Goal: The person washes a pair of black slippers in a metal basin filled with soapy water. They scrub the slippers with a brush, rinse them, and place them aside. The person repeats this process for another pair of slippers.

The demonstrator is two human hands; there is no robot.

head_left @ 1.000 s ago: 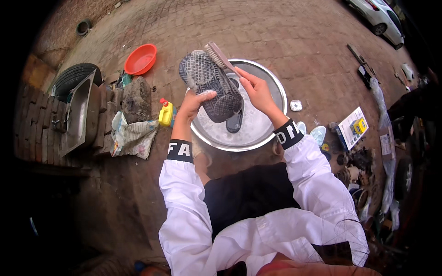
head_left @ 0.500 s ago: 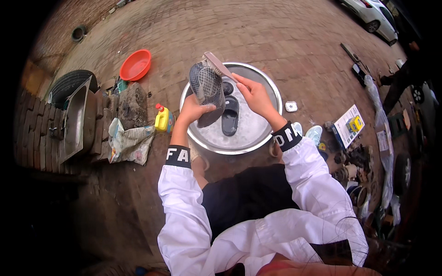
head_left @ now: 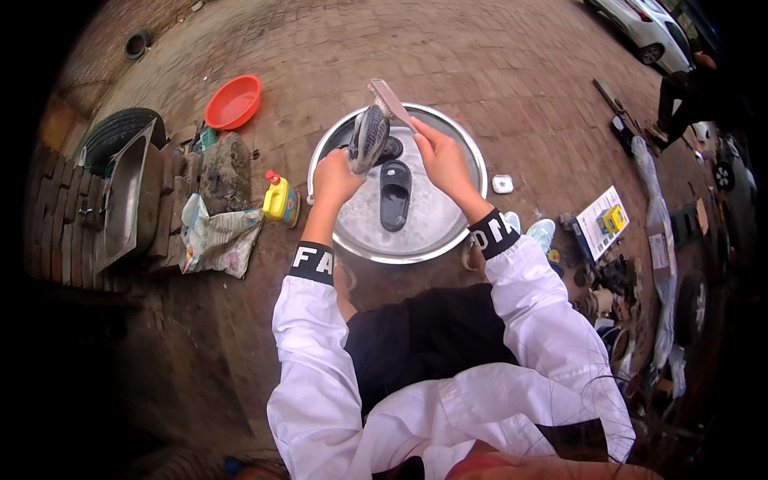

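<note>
My left hand (head_left: 336,172) grips a dark slipper (head_left: 368,136) with a patterned sole and some pale suds, tilted on its edge above a round metal basin (head_left: 384,250). My right hand (head_left: 440,160) is closed on the handle of a pink scrub brush (head_left: 390,102), whose bristles are at the slipper's upper end. Inside the basin a dark grey slide (head_left: 394,208) lies below the raised slipper, with another dark piece of footwear (head_left: 392,148) behind it, partly hidden.
Left: red plastic tub (head_left: 232,102), yellow jug (head_left: 278,200), sack (head_left: 216,240), steel sink (head_left: 128,192), tyre (head_left: 120,128), stacked bricks. Right: small white box (head_left: 502,183), pale shoes (head_left: 541,234), board (head_left: 602,220), parts, white car (head_left: 640,32), another person in dark clothes (head_left: 684,96).
The held slipper has turned from showing its sole broadly to standing nearly edge-on, shifting rightward since a second ago, with the brush still at it. The other person at right has come further into view.
</note>
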